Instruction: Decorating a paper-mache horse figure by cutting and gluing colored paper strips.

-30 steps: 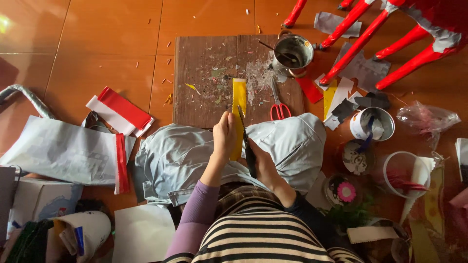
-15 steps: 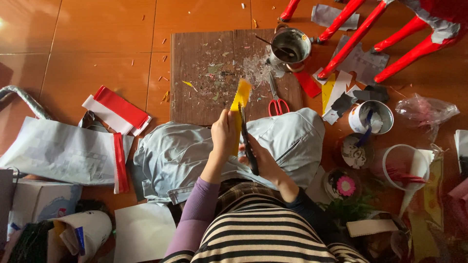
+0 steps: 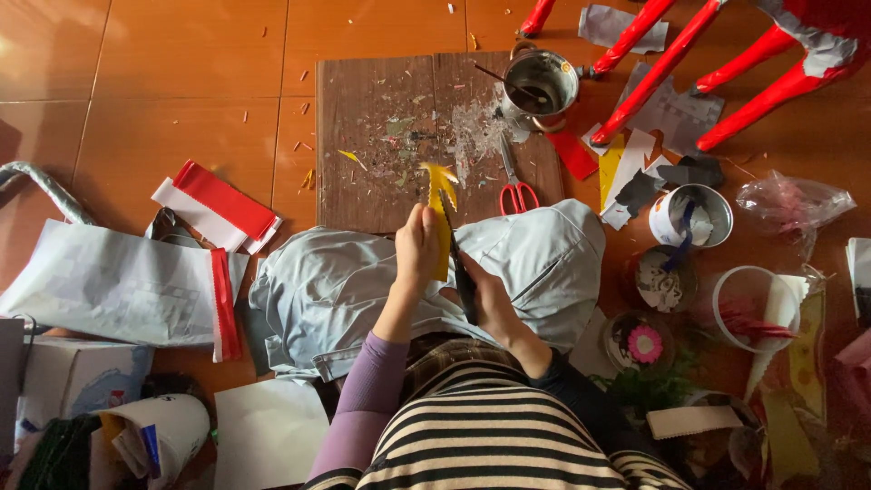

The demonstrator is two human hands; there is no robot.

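My left hand (image 3: pixel 416 249) grips a yellow paper strip (image 3: pixel 439 200) with a jagged, cut edge and holds it upright over my lap. My right hand (image 3: pixel 487 295) is closed on dark-handled scissors (image 3: pixel 460 263), whose blades lie along the strip's right edge. Both hands hover above the pale blue cloth (image 3: pixel 345 290) that covers my knees. Ahead of them lies a brown wooden board (image 3: pixel 381 145) strewn with paper scraps.
Red-handled scissors (image 3: pixel 515 189) and a metal pot (image 3: pixel 541 83) sit on the board's right side. Red chair legs (image 3: pixel 671 63) stand at the upper right. Small tins (image 3: pixel 689 216), a plastic cup (image 3: pixel 755 308) and coloured papers crowd the right. A white bag (image 3: pixel 109 281) and red-white paper (image 3: pixel 218 207) lie to the left.
The yellow strip's top has changed shape as the scissors work along it; my hands stay at the same spot over my lap. The view has shifted slightly.
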